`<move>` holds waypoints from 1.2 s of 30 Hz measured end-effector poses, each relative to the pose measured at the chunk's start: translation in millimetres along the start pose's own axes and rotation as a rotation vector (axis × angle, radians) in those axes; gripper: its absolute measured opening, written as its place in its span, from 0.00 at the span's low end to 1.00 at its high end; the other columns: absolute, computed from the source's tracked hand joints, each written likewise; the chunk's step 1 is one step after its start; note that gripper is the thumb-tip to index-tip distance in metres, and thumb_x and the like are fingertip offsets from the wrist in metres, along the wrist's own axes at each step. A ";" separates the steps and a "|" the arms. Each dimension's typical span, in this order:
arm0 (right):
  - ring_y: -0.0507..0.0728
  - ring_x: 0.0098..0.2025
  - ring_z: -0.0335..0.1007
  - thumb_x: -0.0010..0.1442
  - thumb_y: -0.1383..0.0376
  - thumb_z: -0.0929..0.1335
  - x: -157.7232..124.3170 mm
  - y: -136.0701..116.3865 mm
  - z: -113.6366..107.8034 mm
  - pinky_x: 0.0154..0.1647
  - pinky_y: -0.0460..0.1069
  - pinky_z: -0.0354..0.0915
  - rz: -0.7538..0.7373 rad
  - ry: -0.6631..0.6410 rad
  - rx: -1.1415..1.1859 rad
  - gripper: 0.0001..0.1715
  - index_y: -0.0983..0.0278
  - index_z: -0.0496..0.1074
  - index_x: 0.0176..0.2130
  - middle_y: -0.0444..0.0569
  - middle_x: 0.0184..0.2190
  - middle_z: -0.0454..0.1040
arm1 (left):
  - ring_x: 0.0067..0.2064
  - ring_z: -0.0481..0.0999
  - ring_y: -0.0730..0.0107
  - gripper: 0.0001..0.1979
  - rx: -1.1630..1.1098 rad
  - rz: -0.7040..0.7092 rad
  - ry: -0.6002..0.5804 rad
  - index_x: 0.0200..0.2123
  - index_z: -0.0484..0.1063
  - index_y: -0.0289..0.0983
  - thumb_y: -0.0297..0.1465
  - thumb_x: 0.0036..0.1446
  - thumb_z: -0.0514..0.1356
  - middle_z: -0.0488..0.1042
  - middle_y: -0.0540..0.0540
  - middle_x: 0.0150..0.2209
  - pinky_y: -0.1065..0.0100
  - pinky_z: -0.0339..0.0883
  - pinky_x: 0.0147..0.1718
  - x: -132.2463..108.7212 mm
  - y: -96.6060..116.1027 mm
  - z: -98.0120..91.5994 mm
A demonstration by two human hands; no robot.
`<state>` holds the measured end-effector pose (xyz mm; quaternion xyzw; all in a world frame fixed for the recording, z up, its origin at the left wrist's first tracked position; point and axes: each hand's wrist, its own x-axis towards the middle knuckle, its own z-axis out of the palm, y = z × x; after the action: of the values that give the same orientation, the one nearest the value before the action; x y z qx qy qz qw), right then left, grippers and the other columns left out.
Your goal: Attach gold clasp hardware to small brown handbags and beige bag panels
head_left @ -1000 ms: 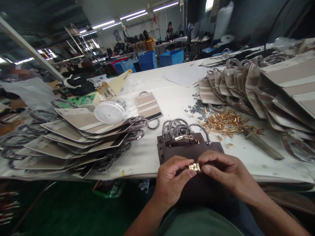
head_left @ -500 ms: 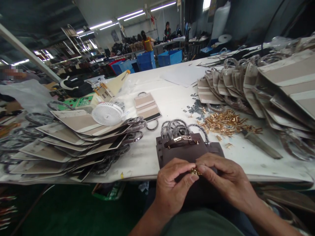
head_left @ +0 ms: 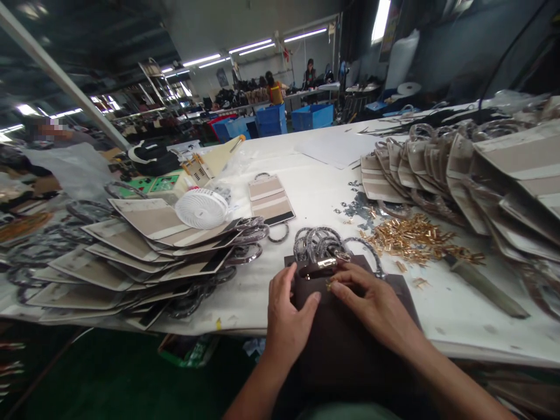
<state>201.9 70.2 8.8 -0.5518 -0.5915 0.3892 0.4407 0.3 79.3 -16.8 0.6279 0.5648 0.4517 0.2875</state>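
Observation:
A dark brown handbag panel leans over the table's front edge towards me, with plastic-wrapped handles at its far end. A strap with a shiny gold clasp crosses its upper part. My left hand is open at the panel's left side, thumb apart from the fingers. With thumb and fingertips my right hand pinches a small gold-coloured metal piece just below the clasp. Fingers partly hide this piece, and its exact kind does not show.
Beige-lined panels with wrapped handles are stacked on the left and right. A white fan lies on the left stack. Loose gold fittings and a knife lie to the right. Blue bins and people are farther back.
My hands have moved apart and forward over the panel. My left hand has let go of the small gold piece, which is now in my right fingertips near the clasp. The view has shifted slightly.

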 end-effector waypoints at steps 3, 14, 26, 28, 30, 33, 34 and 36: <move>0.69 0.64 0.69 0.67 0.49 0.71 19.2 -8.1 12.5 0.65 0.64 0.64 0.000 -0.029 0.097 0.18 0.60 0.82 0.42 0.56 0.52 0.81 | 0.60 0.72 0.49 0.37 -0.028 -0.116 -0.028 0.65 0.68 0.42 0.34 0.53 0.72 0.71 0.38 0.62 0.50 0.64 0.61 11.9 -14.8 1.9; 0.65 0.60 0.74 0.66 0.56 0.74 -0.2 -51.5 15.6 0.61 0.58 0.71 -0.319 -0.268 0.284 0.10 0.57 0.83 0.44 0.54 0.58 0.78 | 0.45 0.81 0.55 0.29 -0.602 -0.391 -0.142 0.54 0.75 0.36 0.40 0.52 0.74 0.82 0.42 0.45 0.62 0.73 0.45 20.8 12.5 0.2; 0.62 0.46 0.80 0.72 0.58 0.68 31.6 1.0 -66.4 0.47 0.55 0.76 -0.442 -0.140 -0.470 0.15 0.57 0.80 0.53 0.53 0.48 0.82 | 0.52 0.82 0.42 0.34 -1.208 -0.764 -0.534 0.56 0.76 0.36 0.57 0.59 0.63 0.83 0.35 0.46 0.45 0.73 0.55 22.7 18.3 12.4; 0.61 0.45 0.80 0.73 0.59 0.67 32.7 1.9 -67.5 0.47 0.54 0.76 -0.463 -0.182 -0.511 0.15 0.56 0.79 0.55 0.53 0.49 0.81 | 0.53 0.81 0.41 0.35 -1.208 -0.785 -0.575 0.55 0.76 0.36 0.59 0.59 0.61 0.83 0.35 0.46 0.43 0.73 0.56 23.3 17.0 13.6; 0.61 0.45 0.80 0.74 0.59 0.66 33.9 1.7 -65.5 0.47 0.54 0.75 -0.481 -0.185 -0.554 0.15 0.56 0.79 0.55 0.53 0.49 0.81 | 0.54 0.81 0.40 0.35 -1.214 -0.794 -0.582 0.55 0.77 0.36 0.59 0.60 0.59 0.83 0.35 0.46 0.43 0.73 0.56 23.8 15.7 14.7; 0.62 0.45 0.79 0.74 0.60 0.65 36.2 1.6 -61.0 0.44 0.54 0.74 -0.510 -0.188 -0.636 0.16 0.57 0.79 0.55 0.53 0.47 0.80 | 0.55 0.80 0.40 0.35 -1.235 -0.805 -0.575 0.55 0.77 0.35 0.58 0.60 0.59 0.83 0.35 0.46 0.42 0.72 0.56 23.9 14.9 16.1; 0.62 0.45 0.79 0.75 0.60 0.65 36.9 1.8 -59.9 0.43 0.54 0.73 -0.515 -0.194 -0.663 0.16 0.58 0.79 0.54 0.53 0.47 0.80 | 0.55 0.80 0.40 0.35 -1.237 -0.806 -0.576 0.55 0.77 0.35 0.58 0.60 0.59 0.83 0.35 0.46 0.42 0.72 0.56 23.8 15.0 16.4; 0.62 0.44 0.78 0.75 0.59 0.65 38.4 2.1 -58.7 0.43 0.54 0.73 -0.520 -0.210 -0.699 0.16 0.58 0.79 0.54 0.54 0.46 0.80 | 0.55 0.80 0.39 0.35 -1.229 -0.803 -0.577 0.55 0.77 0.35 0.59 0.60 0.59 0.83 0.35 0.46 0.42 0.72 0.56 23.5 15.4 17.1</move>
<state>258.3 107.1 28.4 -0.4581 -0.8480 0.0962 0.2485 21.4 101.7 -5.0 0.1967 0.3004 0.3636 0.8596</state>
